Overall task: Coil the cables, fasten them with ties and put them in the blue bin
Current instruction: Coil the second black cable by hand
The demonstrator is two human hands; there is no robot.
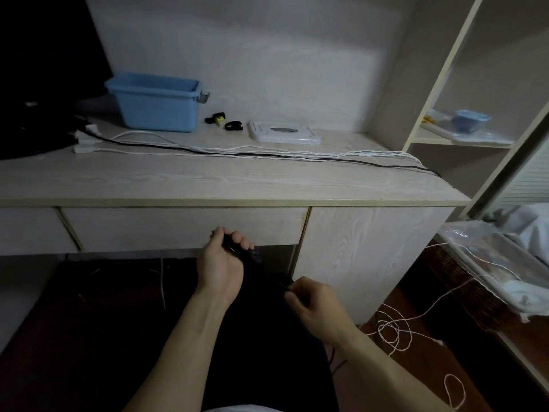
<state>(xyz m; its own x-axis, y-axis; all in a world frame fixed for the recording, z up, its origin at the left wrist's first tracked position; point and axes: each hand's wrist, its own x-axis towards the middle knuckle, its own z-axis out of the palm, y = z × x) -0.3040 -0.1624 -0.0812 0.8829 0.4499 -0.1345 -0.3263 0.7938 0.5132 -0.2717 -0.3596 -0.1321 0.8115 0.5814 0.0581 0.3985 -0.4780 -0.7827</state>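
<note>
Below the desk's front edge my left hand (pixel 221 264) grips a bunch of black cable (pixel 248 254) with curled fingers. My right hand (pixel 313 304) pinches the same black cable lower down, near my lap. Several white cables (pixel 267 150) and one black cable (pixel 297 157) lie stretched across the desk (pixel 208 179) and hang off its right end. White cable loops (pixel 392 331) lie on the floor at the right. The blue bin (pixel 157 102) stands at the desk's back left. Two black ties (pixel 233 125) lie to its right.
A flat white device (pixel 285 133) lies on the desk right of the ties. White plugs (pixel 84 141) sit at the desk's left. A dark monitor (pixel 44 69) stands at the far left. Open shelves (pixel 463 135) rise on the right, with a basket (pixel 475 281) below them.
</note>
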